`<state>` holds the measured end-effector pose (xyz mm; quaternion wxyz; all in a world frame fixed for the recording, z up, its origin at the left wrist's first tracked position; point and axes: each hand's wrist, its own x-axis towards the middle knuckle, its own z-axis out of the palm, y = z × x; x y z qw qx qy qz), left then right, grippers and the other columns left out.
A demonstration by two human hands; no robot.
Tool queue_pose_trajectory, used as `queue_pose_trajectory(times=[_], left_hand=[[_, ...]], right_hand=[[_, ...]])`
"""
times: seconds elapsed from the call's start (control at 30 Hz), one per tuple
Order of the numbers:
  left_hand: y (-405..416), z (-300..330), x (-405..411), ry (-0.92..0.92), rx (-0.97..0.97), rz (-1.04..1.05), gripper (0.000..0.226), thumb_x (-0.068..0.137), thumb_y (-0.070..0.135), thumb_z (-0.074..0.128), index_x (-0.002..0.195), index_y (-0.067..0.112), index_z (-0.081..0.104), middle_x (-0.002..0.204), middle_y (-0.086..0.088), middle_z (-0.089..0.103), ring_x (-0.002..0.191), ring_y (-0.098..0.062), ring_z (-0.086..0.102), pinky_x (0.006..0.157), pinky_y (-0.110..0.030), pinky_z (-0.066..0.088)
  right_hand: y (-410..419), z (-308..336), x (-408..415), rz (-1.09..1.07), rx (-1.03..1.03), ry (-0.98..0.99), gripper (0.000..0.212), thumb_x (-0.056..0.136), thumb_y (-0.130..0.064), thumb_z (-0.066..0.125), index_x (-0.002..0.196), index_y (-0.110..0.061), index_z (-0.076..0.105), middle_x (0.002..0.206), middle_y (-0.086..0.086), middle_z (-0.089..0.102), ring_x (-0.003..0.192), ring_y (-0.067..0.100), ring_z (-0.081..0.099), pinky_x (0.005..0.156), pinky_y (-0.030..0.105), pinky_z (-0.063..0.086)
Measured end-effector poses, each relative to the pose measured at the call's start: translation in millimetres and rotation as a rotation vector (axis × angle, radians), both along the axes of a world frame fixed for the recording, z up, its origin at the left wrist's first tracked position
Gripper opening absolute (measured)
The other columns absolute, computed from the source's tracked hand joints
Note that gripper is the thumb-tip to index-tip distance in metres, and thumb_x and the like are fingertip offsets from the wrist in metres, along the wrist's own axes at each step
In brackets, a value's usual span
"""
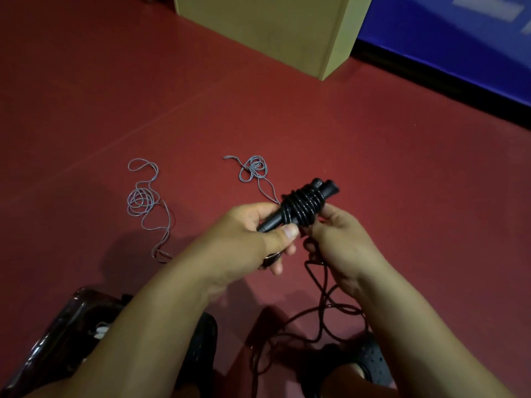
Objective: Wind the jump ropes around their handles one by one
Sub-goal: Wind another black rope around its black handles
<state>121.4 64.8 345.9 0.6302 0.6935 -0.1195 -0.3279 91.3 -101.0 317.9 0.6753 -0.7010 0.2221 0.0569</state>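
Cardboard box [275, 33] stands on the red floor [402, 168] at top, contents not visible. Dark glossy container [66, 326] bottom left, w/ something white inside, can't tell what.

Black jump rope handles [301, 208], two side by side, held above the floor mid-frame, tilted up to the right. Black rope [301, 203] coiled several turns round the middle of the pair; the rest hangs down in loose loops [324, 308] to the floor near a dark perforated shoe [370, 360].

Left hand [247, 239] grips the handles' lower end, thumb on top, fingers curled under. Right hand [342, 239] pinches the rope just below the coils.

Two grey jump ropes lie loose on the floor: one [143, 199] left, one [255, 169] just beyond the hands.
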Motion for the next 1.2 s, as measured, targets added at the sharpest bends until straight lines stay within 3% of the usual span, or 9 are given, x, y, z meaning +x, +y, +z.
queue_pose_trajectory(times=[0.1,0.23,0.4,0.7,0.8,0.93,1.03,1.2], left_hand=[[-10,-5,0,-0.045,0.02,0.104,0.01,0.097,0.01,0.057,0.095,0.011,0.067,0.07,0.002,0.065,0.051,-0.015,0.055,0.057,-0.023,0.046],[-18,-18,2,-0.123,0.129,0.208,0.009,0.097,0.015,0.059,0.092,0.019,0.065,0.072,-0.001,0.071,0.047,-0.013,0.055,0.058,-0.028,0.047],[-24,-28,10,-0.161,0.189,0.327,0.007,0.094,0.017,0.063,0.098,0.019,0.057,0.088,-0.017,0.072,0.046,-0.011,0.054,0.048,-0.021,0.047],[-26,-33,22,-0.171,0.241,0.325,0.022,0.096,0.021,0.062,0.114,0.023,0.051,0.085,-0.006,0.072,0.045,-0.005,0.055,0.048,-0.016,0.044],[-27,-38,25,-0.177,0.255,0.309,0.018,0.096,0.022,0.062,0.108,0.029,0.051,0.082,-0.004,0.07,0.053,-0.01,0.056,0.056,-0.023,0.048],[-27,-41,29,-0.211,0.266,0.321,0.018,0.094,0.022,0.064,0.098,0.034,0.051,0.067,0.01,0.065,0.057,-0.012,0.059,0.063,-0.03,0.049],[-27,-43,32,-0.244,0.275,0.342,0.02,0.094,0.019,0.065,0.103,0.033,0.053,0.074,0.006,0.068,0.058,-0.014,0.061,0.065,-0.031,0.052],[-23,-46,34,-0.319,0.354,0.335,0.01,0.092,0.022,0.066,0.088,0.029,0.06,0.077,0.0,0.073,0.067,-0.026,0.066,0.074,-0.044,0.057]], right_hand=[[9,-4,-1,0.016,0.092,0.061,0.02,0.098,-0.009,0.049,0.086,-0.017,0.063,0.062,-0.003,0.059,0.049,0.009,0.042,0.045,0.021,0.033],[15,-4,-2,0.012,0.196,0.11,0.022,0.098,-0.011,0.048,0.08,-0.014,0.061,0.066,0.002,0.057,0.047,0.011,0.041,0.043,0.02,0.031],[15,5,0,0.001,0.162,0.106,0.025,0.098,-0.012,0.051,0.075,-0.012,0.06,0.059,0.0,0.053,0.041,0.01,0.04,0.039,0.018,0.028],[10,8,-1,0.013,0.049,0.122,0.024,0.1,-0.021,0.051,0.081,-0.015,0.065,0.052,-0.012,0.048,0.042,0.002,0.04,0.049,0.019,0.033],[9,12,-3,0.013,-0.059,0.108,0.026,0.1,-0.027,0.052,0.081,-0.014,0.065,0.046,-0.015,0.047,0.041,-0.001,0.04,0.05,0.019,0.034],[9,12,-3,0.021,-0.045,0.109,0.026,0.098,-0.03,0.054,0.082,-0.013,0.065,0.051,-0.013,0.046,0.046,0.006,0.038,0.05,0.024,0.032],[8,13,-4,0.063,0.029,0.115,0.017,0.095,-0.025,0.057,0.088,-0.011,0.064,0.055,-0.009,0.046,0.049,0.009,0.036,0.052,0.028,0.029],[2,10,-8,0.157,-0.049,0.159,0.019,0.093,-0.022,0.061,0.074,-0.02,0.06,0.061,-0.004,0.05,0.056,0.012,0.044,0.062,0.033,0.04]])
